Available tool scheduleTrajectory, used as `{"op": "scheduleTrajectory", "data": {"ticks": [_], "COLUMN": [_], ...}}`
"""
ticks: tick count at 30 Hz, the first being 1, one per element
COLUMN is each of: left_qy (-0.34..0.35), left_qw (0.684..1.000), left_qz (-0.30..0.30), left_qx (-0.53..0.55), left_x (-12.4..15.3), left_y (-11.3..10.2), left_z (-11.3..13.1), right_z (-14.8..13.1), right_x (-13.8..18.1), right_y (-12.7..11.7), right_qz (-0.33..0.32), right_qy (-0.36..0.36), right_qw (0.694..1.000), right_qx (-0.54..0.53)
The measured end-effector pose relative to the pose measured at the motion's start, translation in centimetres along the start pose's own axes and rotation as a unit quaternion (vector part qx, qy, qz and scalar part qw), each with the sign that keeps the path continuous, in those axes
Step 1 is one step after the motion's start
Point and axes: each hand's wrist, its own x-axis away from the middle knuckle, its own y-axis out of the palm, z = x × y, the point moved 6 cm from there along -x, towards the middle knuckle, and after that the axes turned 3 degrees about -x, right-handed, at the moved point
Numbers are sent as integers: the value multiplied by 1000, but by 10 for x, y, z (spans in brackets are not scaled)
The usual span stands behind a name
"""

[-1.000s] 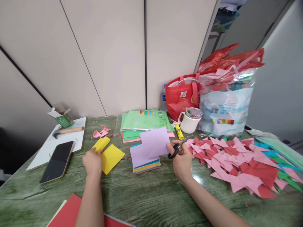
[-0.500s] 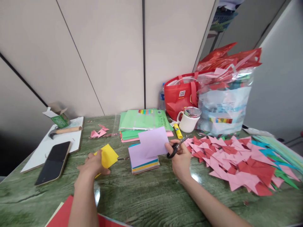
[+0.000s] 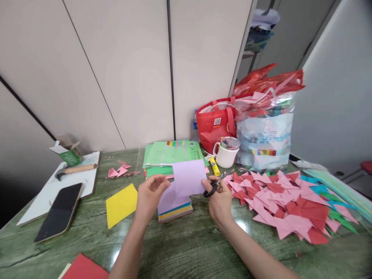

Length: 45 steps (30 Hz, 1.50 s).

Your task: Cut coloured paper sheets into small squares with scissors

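Note:
My right hand (image 3: 220,197) pinches a lilac sheet of paper (image 3: 189,177) by its right edge and also keeps a pair of black-handled scissors (image 3: 213,188) in its fingers, blades pointing away to the right. My left hand (image 3: 151,193) is empty, its fingers bent with a gap to the thumb, just left of that sheet. Below the sheet lies a stack of coloured paper (image 3: 176,211), lilac on top, partly covered by the sheet and my left hand. A yellow paper (image 3: 121,205) lies flat on the table to the left of my left hand.
Folded pink and red paper pieces (image 3: 286,205) are heaped at right. Behind stand a white mug (image 3: 226,155), a glue stick (image 3: 214,166), green paper packs (image 3: 171,153), a red bag (image 3: 215,124) and a clear bag (image 3: 264,135). At left lie a phone (image 3: 60,211) and a hammer (image 3: 77,169).
My left hand has let go of the yellow paper, which now lies on the table, and has moved right towards the lilac sheet. My right hand still holds the sheet and scissors.

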Motion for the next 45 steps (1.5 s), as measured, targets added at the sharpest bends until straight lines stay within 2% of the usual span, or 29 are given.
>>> {"op": "scheduleTrajectory", "data": {"ticks": [2,4,7,10,12,14,18,21,24,26,29,32,36,38,41,45], "left_qy": [-10,-25,-37,-38,-49,-62,-74,-57,-17,2,-8,-56,-128,-116,-50,-11], "left_qw": [999,997,998,997,993,991,991,997,999,998,998,993,937,906,876,886], "left_qz": [-39,-64,-25,23,8,-16,-41,-43,-29,-27,-35,-49,-37,-77,-176,-246], "left_qx": [30,39,34,70,104,116,103,38,-31,-56,-48,93,322,400,447,392], "left_x": [7,11,11,10,10,11,15,17,19,20,19,16,11,11,18,34], "left_y": [20,30,24,15,16,20,28,28,26,26,25,22,14,17,32,55], "left_z": [-1,-7,-15,-16,-16,-18,-19,-14,-4,1,-1,-8,-13,-6,11,18], "right_z": [-2,-6,-9,-5,-2,-2,-4,5,15,17,17,14,3,-1,-4,-9], "right_x": [2,5,11,15,19,22,25,27,27,26,24,17,-1,-6,-6,-1], "right_y": [2,4,9,18,26,30,33,32,27,25,26,25,8,-1,-5,-1], "right_qz": [-8,-22,-58,-134,-190,-219,-225,-237,-223,-213,-217,-203,-80,-20,15,10], "right_qy": [-6,-19,-26,22,55,56,24,67,119,129,134,129,58,29,18,7], "right_qw": [1000,999,997,990,980,974,973,968,967,968,967,970,995,999,999,1000], "right_qx": [5,25,46,20,9,18,50,46,25,18,20,9,-26,-33,-29,-9]}}
